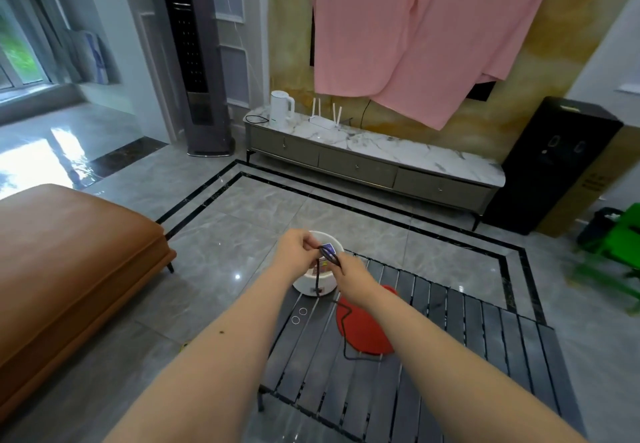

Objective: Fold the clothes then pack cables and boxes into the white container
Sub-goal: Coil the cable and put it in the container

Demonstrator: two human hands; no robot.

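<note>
A round white container (320,285) stands at the far left corner of the low black slatted table (433,356). A blue box (329,247) pokes out of its top, and a red-and-yellow label shows on it. Both hands hover over the container. My left hand (294,252) pinches loops of a black cable (327,255). My right hand (349,278) grips the same cable, whose loose end (346,335) trails down across a folded red cloth (367,328) on the table.
An orange leather ottoman (69,269) stands to the left. A marble-topped TV cabinet (374,158) carries a white kettle (281,110) and a router (325,120). Pink cloth (415,33) hangs on the wall; a green object (616,241) blurs at right.
</note>
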